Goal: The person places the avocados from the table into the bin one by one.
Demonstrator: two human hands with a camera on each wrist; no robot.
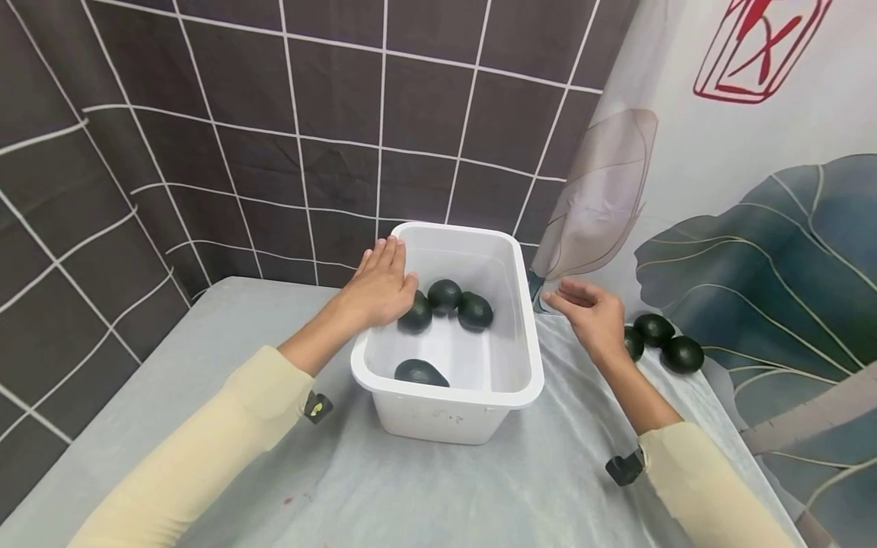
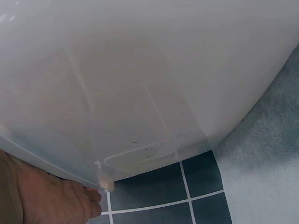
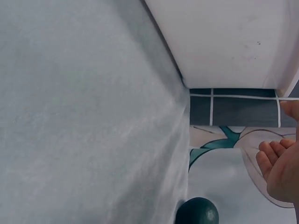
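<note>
A white plastic tub (image 1: 448, 415) stands on the cloth-covered table with several dark green avocados (image 1: 444, 296) inside. Most of them lie along its far left part, and one avocado (image 1: 421, 372) is by the near wall. My left hand (image 1: 380, 285) rests on the tub's left rim with its fingers extended. To the right of the tub, my right hand (image 1: 591, 316) is raised with loosely bent fingers and nothing in it. In the right wrist view its curled fingers (image 3: 271, 156) show beside the tub's wall.
Three more avocados (image 1: 682, 355) lie on the table at right, one partly hidden behind my right hand. A dark tiled-pattern curtain (image 1: 336, 175) hangs behind the tub, and a leaf-printed cloth (image 1: 767, 251) hangs at the right. The grey table cover (image 1: 226, 335) is wrinkled near the tub.
</note>
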